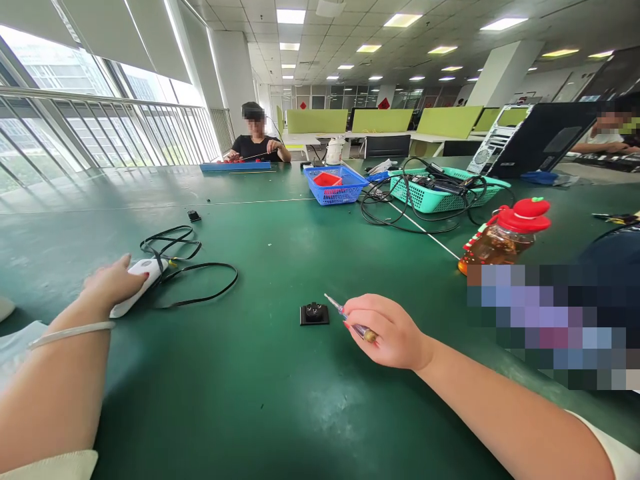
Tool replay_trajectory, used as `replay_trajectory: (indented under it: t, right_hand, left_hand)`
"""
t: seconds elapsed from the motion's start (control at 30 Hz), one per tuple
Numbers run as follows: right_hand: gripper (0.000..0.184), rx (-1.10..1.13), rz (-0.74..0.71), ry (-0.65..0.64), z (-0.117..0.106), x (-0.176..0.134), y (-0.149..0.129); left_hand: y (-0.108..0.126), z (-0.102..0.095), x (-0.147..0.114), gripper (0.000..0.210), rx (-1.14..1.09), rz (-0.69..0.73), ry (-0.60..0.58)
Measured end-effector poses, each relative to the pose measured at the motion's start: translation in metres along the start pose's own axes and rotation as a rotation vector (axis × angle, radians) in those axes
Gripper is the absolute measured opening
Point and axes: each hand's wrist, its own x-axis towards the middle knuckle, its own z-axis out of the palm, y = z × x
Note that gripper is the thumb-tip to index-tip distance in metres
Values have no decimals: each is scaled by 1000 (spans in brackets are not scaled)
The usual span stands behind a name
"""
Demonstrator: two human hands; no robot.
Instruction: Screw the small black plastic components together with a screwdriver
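My left hand [113, 283] reaches out to the left, its fingers closed around a white oblong device [136, 291]. A thin black cord [213, 298] lies in loops beside that device. In my right hand [387, 333] is a small screwdriver [361, 329] with a clear handle, gripped like a pen. Its thin tip points up and left, apart from the table. Just left of the tip, a small black square part with a raised round middle [314, 312] sits on the green table [215, 387]. Neither hand touches that black part.
A small black piece [194, 216] lies beyond the cord. Farther back stand a blue basket [334, 193] and a teal basket [425, 200] with tangled black cables. A red-lidded bottle [505, 237] is at right. Across the table, a person [256, 137] works at a blue tray [235, 166].
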Motion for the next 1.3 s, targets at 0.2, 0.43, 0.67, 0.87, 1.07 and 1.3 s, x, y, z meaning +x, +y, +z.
replay_trajectory:
  t: [0.2,0.43,0.67,0.87,1.07,1.3]
  right_hand:
    - [25,109,-4,39,1,5,-19]
    - [29,150,19,55,2,3,-19]
    - [21,359,415,147,8,0,-7]
    - [15,561,647,125,3,1,1]
    - [14,756,761,123,-2,1,10]
    - [11,929,936,187,1,-5,21]
  left_hand:
    - [148,-11,-96,62,-233,652,14]
    - [210,58,-173,41,-356,901,-206]
    - [210,70,-172,26,-473,857,-204]
    - [211,74,-173,27,-512,878,-209]
    - [208,77,-168,29,-535,888,-230]
    - [207,79,-163,29,-557,905,-266]
